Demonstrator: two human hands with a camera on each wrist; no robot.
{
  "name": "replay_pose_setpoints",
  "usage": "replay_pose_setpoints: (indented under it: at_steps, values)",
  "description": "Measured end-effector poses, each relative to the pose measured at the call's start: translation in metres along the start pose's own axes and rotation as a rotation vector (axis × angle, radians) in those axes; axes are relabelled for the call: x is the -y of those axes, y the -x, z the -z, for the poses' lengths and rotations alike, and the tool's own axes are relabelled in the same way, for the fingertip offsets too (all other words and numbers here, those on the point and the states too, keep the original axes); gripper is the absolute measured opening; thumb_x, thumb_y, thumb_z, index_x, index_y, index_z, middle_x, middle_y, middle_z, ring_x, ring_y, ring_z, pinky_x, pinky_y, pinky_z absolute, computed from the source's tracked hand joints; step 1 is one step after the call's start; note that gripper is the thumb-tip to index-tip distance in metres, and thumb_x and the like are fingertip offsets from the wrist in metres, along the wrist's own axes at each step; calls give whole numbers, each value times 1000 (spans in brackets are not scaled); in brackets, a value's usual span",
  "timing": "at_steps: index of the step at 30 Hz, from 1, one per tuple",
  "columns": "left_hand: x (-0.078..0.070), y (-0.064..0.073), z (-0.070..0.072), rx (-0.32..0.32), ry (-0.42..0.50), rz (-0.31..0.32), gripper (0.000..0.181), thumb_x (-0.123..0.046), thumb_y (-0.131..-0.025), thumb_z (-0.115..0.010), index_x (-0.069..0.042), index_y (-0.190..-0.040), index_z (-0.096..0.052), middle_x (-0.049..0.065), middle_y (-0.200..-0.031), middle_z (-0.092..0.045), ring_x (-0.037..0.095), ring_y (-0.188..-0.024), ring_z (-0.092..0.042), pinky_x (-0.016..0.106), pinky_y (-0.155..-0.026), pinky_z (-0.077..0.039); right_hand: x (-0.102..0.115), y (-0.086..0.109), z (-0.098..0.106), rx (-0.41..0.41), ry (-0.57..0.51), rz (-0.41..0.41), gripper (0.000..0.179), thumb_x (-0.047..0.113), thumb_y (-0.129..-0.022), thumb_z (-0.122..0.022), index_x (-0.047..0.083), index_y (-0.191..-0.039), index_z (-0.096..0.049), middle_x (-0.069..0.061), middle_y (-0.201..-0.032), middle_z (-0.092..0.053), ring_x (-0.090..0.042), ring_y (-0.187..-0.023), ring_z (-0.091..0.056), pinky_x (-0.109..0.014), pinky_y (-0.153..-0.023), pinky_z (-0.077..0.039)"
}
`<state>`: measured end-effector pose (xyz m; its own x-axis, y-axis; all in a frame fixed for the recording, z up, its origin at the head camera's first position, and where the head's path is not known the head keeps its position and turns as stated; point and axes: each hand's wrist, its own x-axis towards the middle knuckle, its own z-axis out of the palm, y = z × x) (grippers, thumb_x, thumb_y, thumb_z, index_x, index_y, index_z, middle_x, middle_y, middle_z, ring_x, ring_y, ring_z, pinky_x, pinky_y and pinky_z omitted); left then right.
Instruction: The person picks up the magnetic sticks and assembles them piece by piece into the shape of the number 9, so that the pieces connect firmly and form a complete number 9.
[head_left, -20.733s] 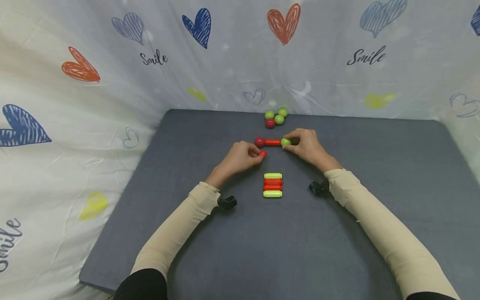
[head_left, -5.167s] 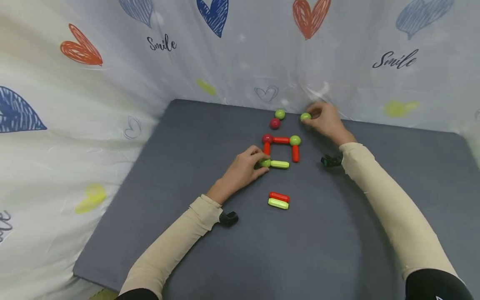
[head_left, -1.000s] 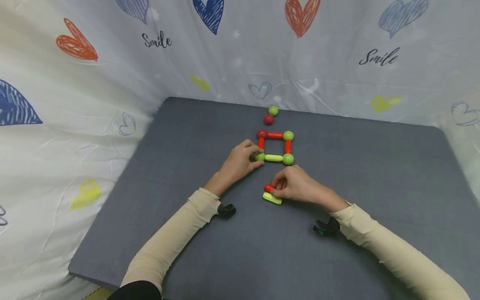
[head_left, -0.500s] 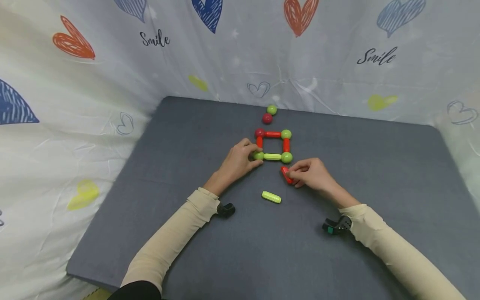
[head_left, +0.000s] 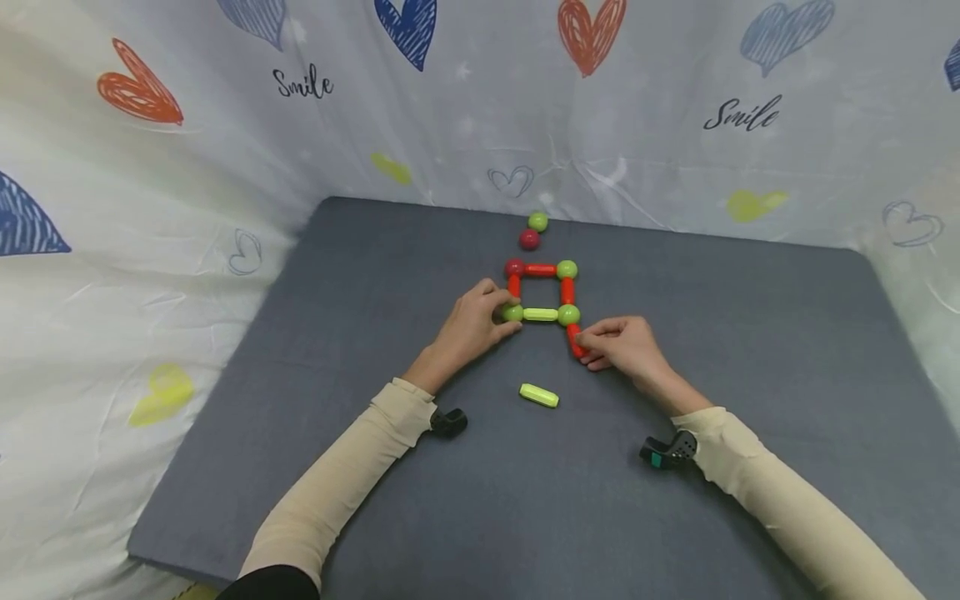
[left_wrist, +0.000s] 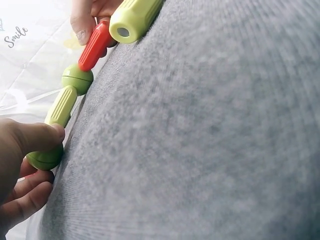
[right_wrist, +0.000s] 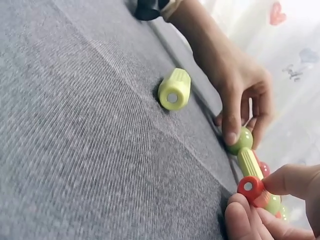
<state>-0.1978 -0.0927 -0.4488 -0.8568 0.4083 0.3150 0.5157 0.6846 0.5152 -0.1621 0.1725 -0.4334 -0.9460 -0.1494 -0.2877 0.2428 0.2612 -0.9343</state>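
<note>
A square of magnetic rods and balls lies on the table. Its corners are a red ball [head_left: 514, 267] and three green balls; three red rods and a yellow-green rod [head_left: 540, 314] form the sides. My left hand [head_left: 471, 323] pinches the near-left green ball [left_wrist: 46, 158] between thumb and fingers. My right hand [head_left: 628, 348] pinches a red magnetic rod [head_left: 575, 340], whose far end touches the near-right green ball [head_left: 568, 314]. In the right wrist view this rod's free end shows a round silver magnet.
A loose yellow-green rod [head_left: 539, 395] lies nearer me, below the square. Behind the square sit a loose red ball [head_left: 529, 239] and a loose green ball [head_left: 537, 221]. A heart-printed white curtain [head_left: 645, 108] hangs along the grey table's [head_left: 465, 517] back edge.
My right hand has picked the red rod up from beside the loose yellow-green one and brought it against the near-right ball. Earlier, the square's remaining sides and corners came together. My left hand stays put.
</note>
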Motion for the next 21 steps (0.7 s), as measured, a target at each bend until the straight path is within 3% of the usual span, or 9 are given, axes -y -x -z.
replay_pose_setpoints:
  at_steps: [14,18,21]
  values:
    - [-1,-3,1,14,-22,-3,33,-22,-84,-84,-13,-114,-74,2,-97,-55,13,-82,-56,26,-70,-48,3,-8,-2,10,77,-28,34,21,-86,-81,-8,-100,-73,-11,-79,-72,-18,-66,-70,-36,-65,-60]
    - [-1,-7,4,71,-24,5,35,-26,-86,-82,-13,-116,-73,1,-99,-56,13,-84,-57,27,-72,-49,5,-9,-2,18,57,-50,30,17,-85,-81,-9,-99,-73,-9,-77,-72,-19,-65,-70,-36,-64,-59]
    - [0,-14,12,141,8,50,39,-33,-88,-80,-13,-119,-71,0,-101,-62,12,-86,-59,29,-76,-50,6,-9,-2,31,41,-58,29,15,-85,-81,-9,-99,-73,-10,-78,-72,-19,-66,-71,-36,-64,-59]
